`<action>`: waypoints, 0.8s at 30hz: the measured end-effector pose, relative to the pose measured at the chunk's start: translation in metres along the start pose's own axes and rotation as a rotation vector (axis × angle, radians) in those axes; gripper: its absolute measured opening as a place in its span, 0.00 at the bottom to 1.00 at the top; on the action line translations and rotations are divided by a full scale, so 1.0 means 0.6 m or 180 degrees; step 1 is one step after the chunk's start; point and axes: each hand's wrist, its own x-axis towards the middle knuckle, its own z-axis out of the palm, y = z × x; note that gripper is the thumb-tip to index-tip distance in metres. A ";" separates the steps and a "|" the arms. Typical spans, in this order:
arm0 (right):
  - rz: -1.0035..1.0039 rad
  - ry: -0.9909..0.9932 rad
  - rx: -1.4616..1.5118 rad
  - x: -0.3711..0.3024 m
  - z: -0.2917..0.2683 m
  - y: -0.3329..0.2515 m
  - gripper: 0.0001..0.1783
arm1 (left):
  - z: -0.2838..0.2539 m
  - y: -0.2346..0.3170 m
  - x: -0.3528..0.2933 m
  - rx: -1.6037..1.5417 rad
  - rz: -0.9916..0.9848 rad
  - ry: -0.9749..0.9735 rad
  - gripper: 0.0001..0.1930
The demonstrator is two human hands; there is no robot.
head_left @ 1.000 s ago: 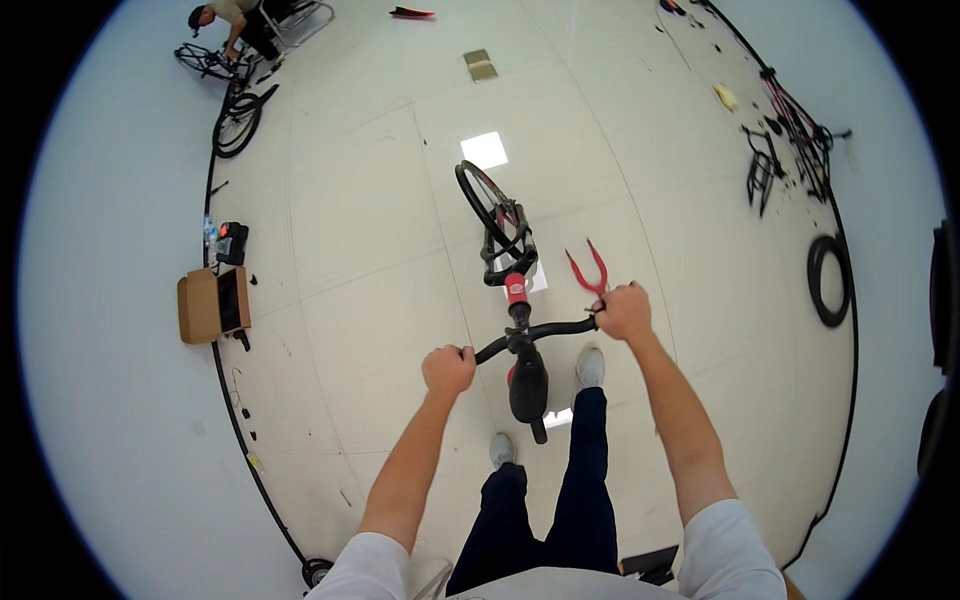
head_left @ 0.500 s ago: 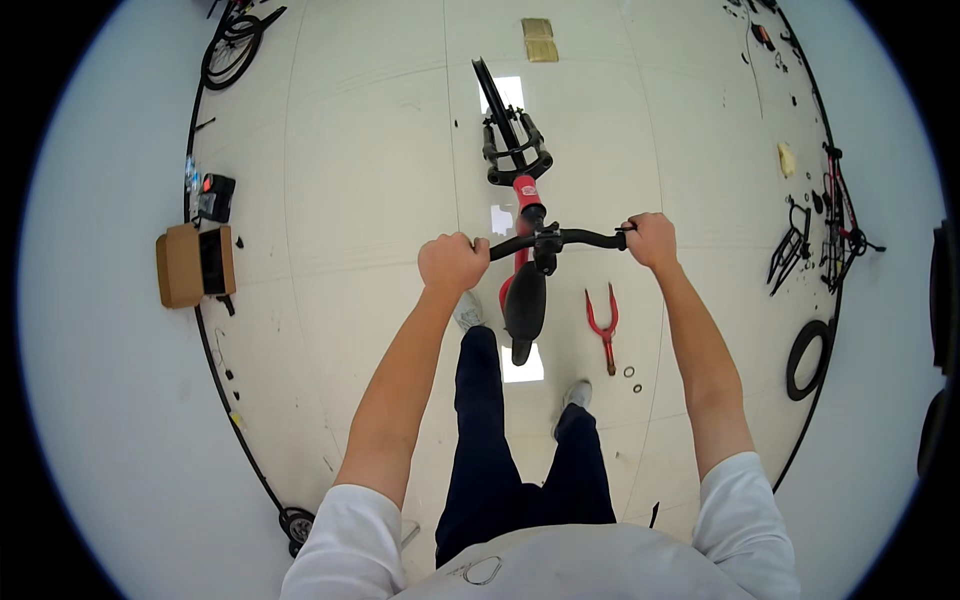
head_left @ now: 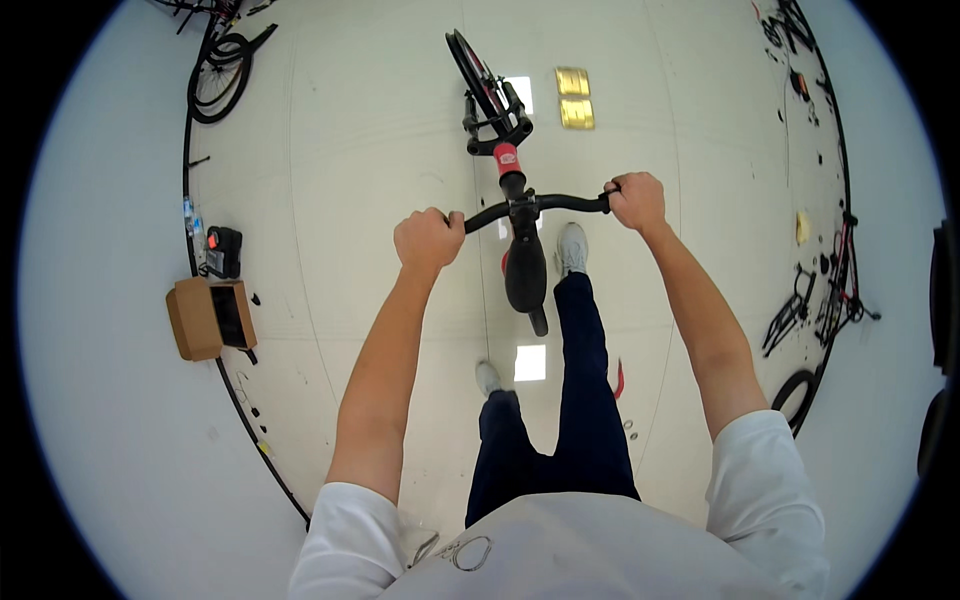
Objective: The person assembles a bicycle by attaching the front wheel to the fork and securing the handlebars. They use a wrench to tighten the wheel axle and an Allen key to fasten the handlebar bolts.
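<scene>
A small bicycle with a black handlebar (head_left: 572,202) stands in front of me. My left hand (head_left: 429,239) is closed around the left end of the bar, my right hand (head_left: 638,202) around the right end. The grips are mostly hidden under my fingers. Beyond the bar, a red head tube (head_left: 508,158) leads to a black fork (head_left: 484,147) and the front wheel (head_left: 478,82), which points ahead and slightly left. Between my arms is the black saddle (head_left: 526,276); most of the frame is hidden beneath it.
Two gold-coloured flat packets (head_left: 575,98) lie ahead on the pale floor. Along the left wall are wheels (head_left: 220,78), a black case (head_left: 224,252) and an open cardboard box (head_left: 212,319). Bicycle frames (head_left: 842,275) and a tyre (head_left: 795,398) line the right. A red part (head_left: 619,380) shows beside my right leg.
The bicycle and I have moved forward over the floor, my right foot now in front. The front wheel has turned slightly left. The red fork has slid back, partly behind my leg. Both hands keep their hold.
</scene>
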 end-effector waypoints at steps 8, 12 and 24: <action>-0.0230 -0.0530 0.0130 0.302 -0.039 0.039 0.22 | -0.099 0.068 0.244 0.0229 -0.0409 -0.0910 0.27; -0.0349 0.0030 0.0256 0.393 -0.034 0.039 0.15 | -0.107 0.074 0.309 0.0020 -0.0350 -0.0354 0.24; -0.0542 -0.0671 -0.0366 0.711 -0.097 -0.132 0.18 | -0.170 -0.061 0.572 -0.0412 -0.0387 0.0055 0.23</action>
